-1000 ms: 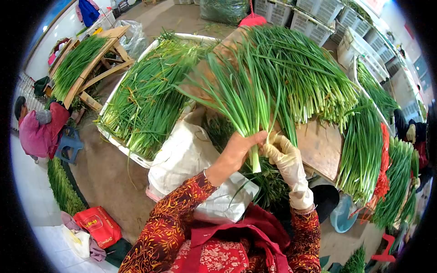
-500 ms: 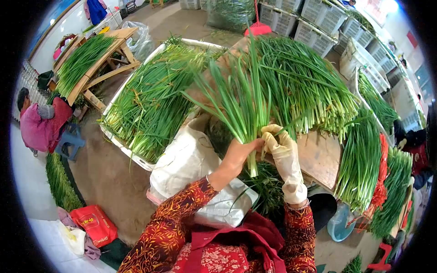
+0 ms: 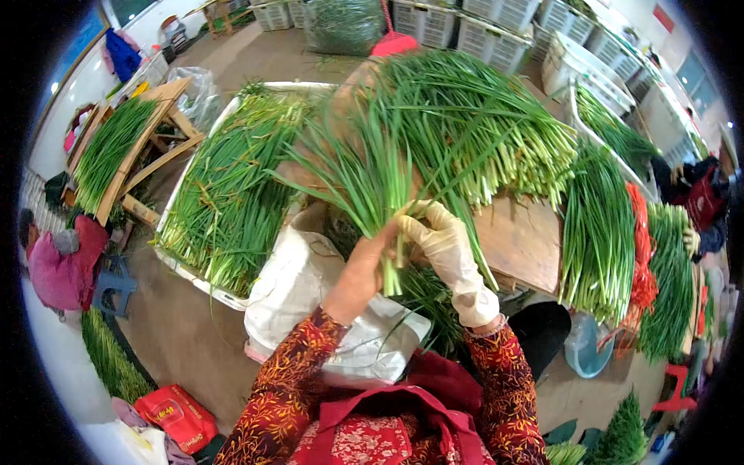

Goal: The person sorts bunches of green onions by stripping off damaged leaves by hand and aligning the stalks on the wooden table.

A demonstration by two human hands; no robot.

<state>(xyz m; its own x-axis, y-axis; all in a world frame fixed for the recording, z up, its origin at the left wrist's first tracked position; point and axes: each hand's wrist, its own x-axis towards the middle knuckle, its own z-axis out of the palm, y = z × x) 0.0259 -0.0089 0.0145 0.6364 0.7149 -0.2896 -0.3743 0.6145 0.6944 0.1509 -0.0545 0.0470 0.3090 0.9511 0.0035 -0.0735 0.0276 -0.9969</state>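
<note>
My bare left hand point(image 3: 362, 271) is closed around the lower stems of a bunch of garlic chives point(image 3: 381, 182), whose leaves fan upward and away from me. My right hand point(image 3: 439, 236), in a pale thin glove, pinches at the bunch's right side, just above the left fingers. Its fingertips are partly hidden against the stems. A few long green leaves slope down just right of the glove. Beyond the bunch, a large pile of chives point(image 3: 496, 128) covers much of a wooden board point(image 3: 519, 240). Below my hands lies a white sack point(image 3: 298, 271).
At left stands a white crate point(image 3: 225, 298) full of chives. Red ties point(image 3: 642, 256) lie between chive stacks at right, above a blue basin point(image 3: 587, 349). One person point(image 3: 66, 263) sits far left; a co-worker's gloved hand point(image 3: 690, 240) shows far right. Stacked crates point(image 3: 496, 43) line the back.
The view has shifted, moving most of the scene leftward. Both hands stay together at the bunch, and the right fingers have moved closer in against the stems. Long leaves now slope beside the glove.
</note>
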